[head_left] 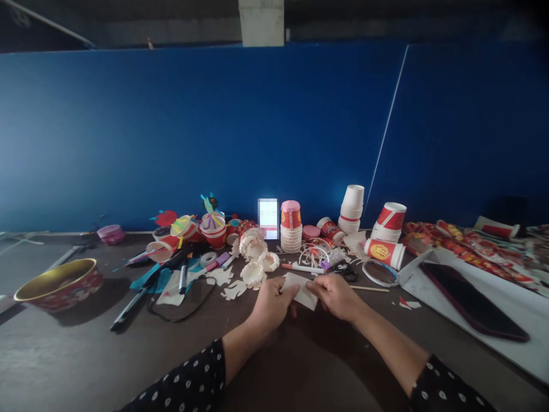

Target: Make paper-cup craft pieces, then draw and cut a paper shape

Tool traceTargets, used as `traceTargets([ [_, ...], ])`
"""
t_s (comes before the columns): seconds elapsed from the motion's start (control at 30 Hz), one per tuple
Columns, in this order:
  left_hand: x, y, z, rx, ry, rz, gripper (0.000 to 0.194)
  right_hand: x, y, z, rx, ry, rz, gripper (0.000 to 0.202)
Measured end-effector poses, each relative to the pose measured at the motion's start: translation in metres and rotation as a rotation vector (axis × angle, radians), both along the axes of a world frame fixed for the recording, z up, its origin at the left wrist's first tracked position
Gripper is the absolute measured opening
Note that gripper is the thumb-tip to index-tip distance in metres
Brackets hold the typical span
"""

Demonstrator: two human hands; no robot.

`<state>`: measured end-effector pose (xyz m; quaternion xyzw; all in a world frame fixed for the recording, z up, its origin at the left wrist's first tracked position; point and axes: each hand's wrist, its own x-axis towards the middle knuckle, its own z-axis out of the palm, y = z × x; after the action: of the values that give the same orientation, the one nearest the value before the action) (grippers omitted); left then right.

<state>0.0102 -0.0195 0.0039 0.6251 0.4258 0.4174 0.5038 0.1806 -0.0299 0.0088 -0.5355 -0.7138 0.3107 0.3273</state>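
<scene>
Between my two hands is a small piece of white paper, held up a little above the dark table. My left hand pinches its left side, the thumb lying across the front. At the paper's upper right edge, the fingers of my right hand are closed on it. Just beyond my hands lie white paper cut-outs, an orange-and-white marker and black-handled scissors. A stack of paper cups with a pink top stands behind them.
At left sits a gold-lined bowl, near a utility knife and a black cord. A phone rests in a white box lid on the right. More cups and a tape roll lie farther back.
</scene>
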Motion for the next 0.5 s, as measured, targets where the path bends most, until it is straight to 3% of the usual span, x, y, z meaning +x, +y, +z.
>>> traceTargets([
  [0.3, 0.001, 0.004, -0.010, 0.077, 0.075, -0.008, 0.028, 0.004, 0.001, -0.004, -0.025, -0.084, -0.071, 0.047],
  [0.5, -0.002, 0.010, -0.005, -0.071, -0.016, 0.081, 0.019, 0.033, 0.010, 0.003, 0.120, -0.315, -0.348, 0.040],
])
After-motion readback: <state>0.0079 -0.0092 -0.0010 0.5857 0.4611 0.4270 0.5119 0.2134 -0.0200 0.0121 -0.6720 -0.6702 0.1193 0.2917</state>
